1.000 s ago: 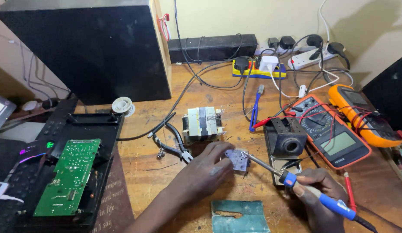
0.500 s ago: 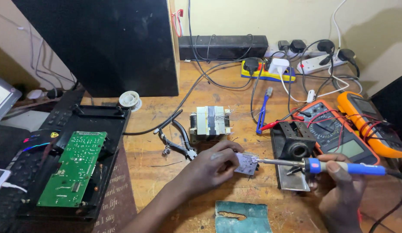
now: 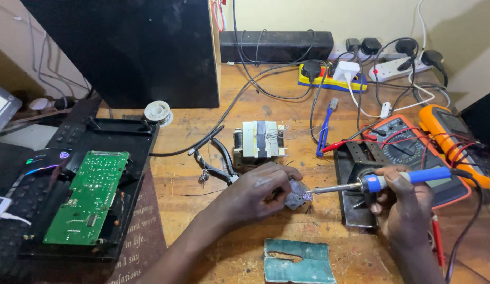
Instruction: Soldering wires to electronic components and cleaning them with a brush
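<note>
My left hand [image 3: 255, 192] pinches a small circuit board [image 3: 296, 194] between thumb and fingertips, holding it just above the wooden bench [image 3: 266, 113], near the middle. My right hand [image 3: 405, 208] is closed around the blue handle of a soldering iron [image 3: 382, 181], which lies nearly level and points left. Its tip meets the right edge of the small board; I can't tell whether it touches a pad or a lead.

Around it:
- Transformer [image 3: 260, 140] just beyond my left hand, upright, with thin wires coming off its right side.
- Black-handled pliers [image 3: 216, 160] to its left, flat on the bench.
- Black metal stand [image 3: 355, 179] under the iron's shaft, beside my right hand.
- 2 multimeters far right: red-edged one [image 3: 408, 144] touching the stand, orange one [image 3: 455, 137] beyond it, red leads draped across both.
- Worn teal sponge pad [image 3: 297, 262] at the near edge, between my forearms.
- Green circuit board [image 3: 90, 197] on a black chassis at left, well apart from my hands.
- Solder spool [image 3: 158, 111] far left of the transformer.
- Yellow power strip [image 3: 329, 79] with plugs at the far edge, by the wall.
</note>
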